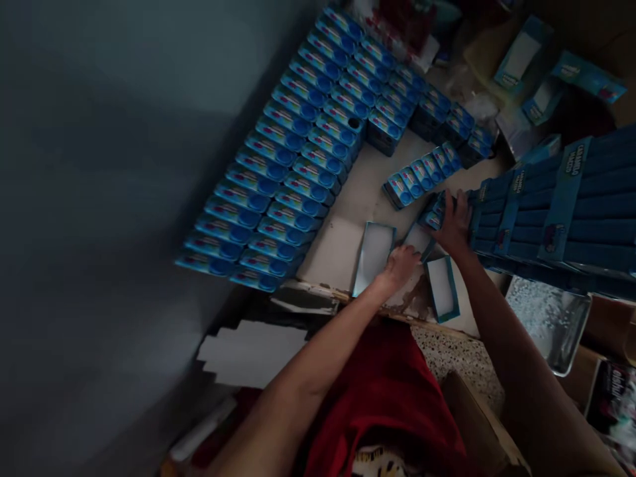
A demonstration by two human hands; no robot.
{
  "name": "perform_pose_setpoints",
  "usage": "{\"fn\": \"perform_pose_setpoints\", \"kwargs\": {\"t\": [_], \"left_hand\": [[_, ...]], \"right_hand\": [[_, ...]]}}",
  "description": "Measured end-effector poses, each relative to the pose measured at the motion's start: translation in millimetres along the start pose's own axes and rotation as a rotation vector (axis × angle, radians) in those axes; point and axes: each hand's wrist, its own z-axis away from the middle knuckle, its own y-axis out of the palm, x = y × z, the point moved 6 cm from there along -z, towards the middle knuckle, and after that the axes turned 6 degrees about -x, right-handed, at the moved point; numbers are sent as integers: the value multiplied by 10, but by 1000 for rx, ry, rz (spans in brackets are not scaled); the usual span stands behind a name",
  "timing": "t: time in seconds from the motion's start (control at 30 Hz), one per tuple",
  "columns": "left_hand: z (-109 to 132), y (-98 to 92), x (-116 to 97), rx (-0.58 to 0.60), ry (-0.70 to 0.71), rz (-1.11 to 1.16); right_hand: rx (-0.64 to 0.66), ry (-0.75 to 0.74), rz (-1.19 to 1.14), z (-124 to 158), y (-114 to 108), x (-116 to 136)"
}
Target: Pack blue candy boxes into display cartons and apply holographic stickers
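My left hand [402, 262] lies knuckles up on the white table [342, 238], fingers curled at the edge of a small open blue box [420, 237]. An open blue tray [373, 255] lies just left of it, and another tray [442, 288] sits near the table's front edge. My right hand [454, 222] rests flat, fingers spread, on a short row of small blue packets [436, 213], beside a pile of flat blue cartons [556, 212]. It holds nothing.
Long rows of blue packets [288, 172] cover the table's left and far side, against a grey wall [99, 199]. A short row [422, 173] stands mid-table. Loose blue boxes [521, 56] lie at the back right. White card sheets [253, 351] and a clear bag [546, 318] lie below the table.
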Motion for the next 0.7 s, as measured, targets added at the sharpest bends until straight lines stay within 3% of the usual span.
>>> {"fn": "perform_pose_setpoints", "kwargs": {"t": [0.13, 0.23, 0.3, 0.4, 0.47, 0.53, 0.6, 0.7], "left_hand": [[552, -292, 59, -284, 135, 27], [1133, -502, 474, -469, 85, 31], [1487, -599, 833, -538, -35, 29], [1939, -623, 1216, -568, -176, 34], [2204, -549, 1313, -551, -230, 33], [2448, -438, 1303, -539, -257, 31], [2650, -324, 1230, -543, -276, 29], [2828, -196, 1081, -563, -311, 29]], "right_hand": [[-66, -13, -6, 194, -230, 194], [-195, -36, -223, 35, -444, 495], [-249, -75, -346, -366, -527, 732], [-241, -111, -330, -1277, -487, 1041], [-161, -134, -235, -1863, -349, 1192], [-44, -157, -143, -2266, -158, 1285], [56, -175, -88, -2440, 20, 1324], [69, -190, -57, -2381, 132, 1337]]}}
